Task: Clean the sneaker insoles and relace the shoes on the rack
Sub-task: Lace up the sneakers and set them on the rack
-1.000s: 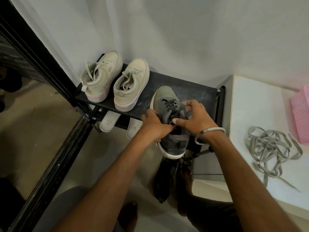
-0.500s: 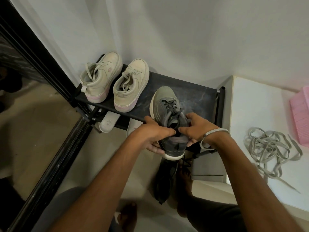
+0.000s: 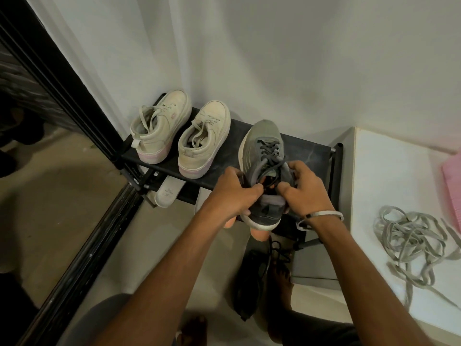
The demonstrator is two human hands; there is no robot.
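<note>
Both my hands — left [image 3: 234, 196], right [image 3: 303, 193] — grip the grey sneaker [image 3: 264, 171] at its collar; tugging the laces [image 3: 270, 149] risks tipping it off the rack [image 3: 316, 156].

Grey sneaker [image 3: 262, 156] on rack [image 3: 314, 153] (heel overhanging).

The pink box [image 3: 452, 191] is cut off at the right edge; insoles [image 3: 166, 193] lie partly hidden under the rack [image 3: 309, 153].

Left hand [image 3: 233, 196] and right hand [image 3: 303, 189] forward, fingers curled, thumbs nearly touching
</note>
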